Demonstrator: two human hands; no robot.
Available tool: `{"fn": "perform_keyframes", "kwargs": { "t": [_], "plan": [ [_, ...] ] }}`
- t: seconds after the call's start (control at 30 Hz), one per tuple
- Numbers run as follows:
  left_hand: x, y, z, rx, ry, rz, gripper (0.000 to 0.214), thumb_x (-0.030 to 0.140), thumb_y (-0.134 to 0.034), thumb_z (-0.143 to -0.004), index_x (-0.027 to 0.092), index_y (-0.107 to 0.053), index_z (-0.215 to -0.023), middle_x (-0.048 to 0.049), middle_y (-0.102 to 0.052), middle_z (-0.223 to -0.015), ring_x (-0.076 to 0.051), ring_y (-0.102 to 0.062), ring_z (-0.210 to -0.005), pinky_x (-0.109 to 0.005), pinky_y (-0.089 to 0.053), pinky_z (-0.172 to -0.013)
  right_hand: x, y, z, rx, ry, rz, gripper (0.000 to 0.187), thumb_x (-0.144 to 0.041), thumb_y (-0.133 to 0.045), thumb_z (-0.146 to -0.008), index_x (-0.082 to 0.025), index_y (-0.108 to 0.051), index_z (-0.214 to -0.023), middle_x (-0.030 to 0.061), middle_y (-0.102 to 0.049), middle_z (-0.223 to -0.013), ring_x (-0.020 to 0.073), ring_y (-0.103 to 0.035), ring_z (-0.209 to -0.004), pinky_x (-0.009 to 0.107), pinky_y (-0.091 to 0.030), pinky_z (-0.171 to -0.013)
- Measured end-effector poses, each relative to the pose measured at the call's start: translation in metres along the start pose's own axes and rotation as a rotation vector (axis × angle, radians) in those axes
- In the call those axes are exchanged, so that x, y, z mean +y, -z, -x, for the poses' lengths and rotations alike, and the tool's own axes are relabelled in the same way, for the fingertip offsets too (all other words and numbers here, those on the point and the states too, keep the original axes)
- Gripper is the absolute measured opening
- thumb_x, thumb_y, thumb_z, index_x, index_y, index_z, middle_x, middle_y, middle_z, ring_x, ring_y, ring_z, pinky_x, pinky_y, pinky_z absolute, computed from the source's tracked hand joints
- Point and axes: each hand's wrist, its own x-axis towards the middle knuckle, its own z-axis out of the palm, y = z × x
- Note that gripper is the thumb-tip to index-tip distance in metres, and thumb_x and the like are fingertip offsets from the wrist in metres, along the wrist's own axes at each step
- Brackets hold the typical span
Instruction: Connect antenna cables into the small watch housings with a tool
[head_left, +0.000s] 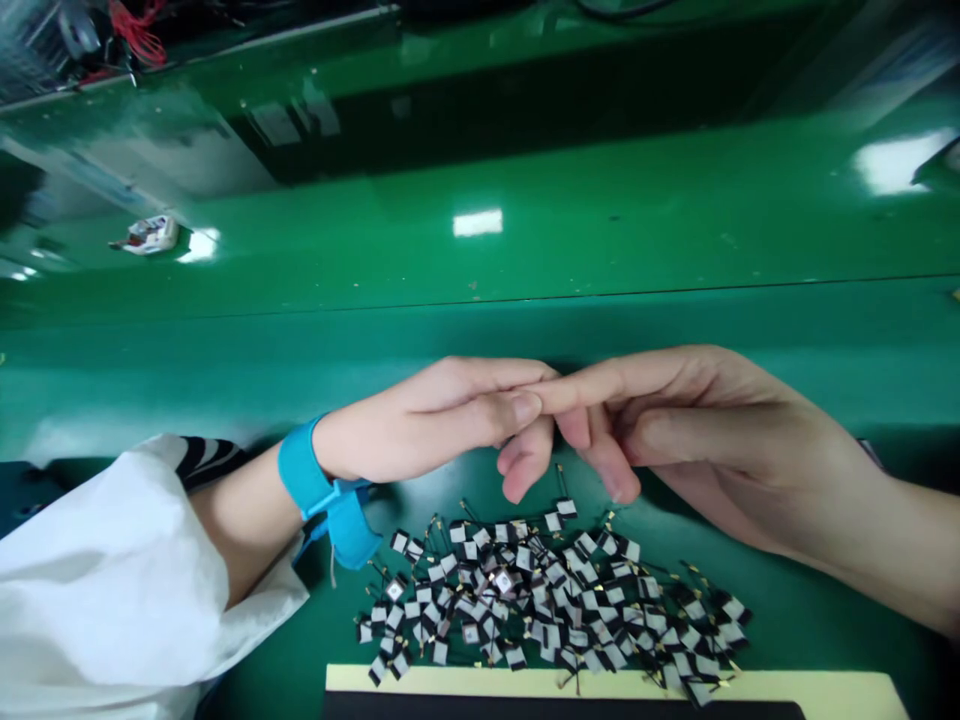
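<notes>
Over the green mat, my two hands meet at the fingertips. My left hand (457,410), with a blue wrist strap (304,470) on its wrist, is closed, its thumb and fingers pinching the index finger of my right hand (705,430). That index finger is stretched out to the left, while the other right fingers hang loosely bent and apart. No part can be seen in either hand. Below them lies a loose heap of small square black-and-white parts (555,590) with short thin black leads and gold-coloured ends.
A cream-coloured strip (817,688) with a black pad (562,706) runs along the near edge, under some of the parts. Further off, a small white object (150,235) lies on the green surface (600,230). Red wires (140,32) sit at the upper left.
</notes>
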Motion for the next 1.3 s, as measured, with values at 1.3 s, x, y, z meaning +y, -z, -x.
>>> {"fn": "perform_keyframes", "kwargs": {
  "t": [1.3],
  "plan": [
    [-0.004,0.005,-0.002,0.210,-0.105,-0.556,0.018,0.017,-0.039,-0.088,0.012,-0.056,-0.085,0.0032,-0.055,-0.064,-0.003,-0.048,-0.057,-0.010,-0.036,-0.055,-0.005,0.006,-0.006,-0.003,-0.079,-0.004,0.035,-0.005,-0.043,-0.060,-0.016,-0.066,-0.083,-0.0004,-0.063,-0.060,0.0142,-0.060,-0.071,0.022,-0.046,-0.062]
  ]
}}
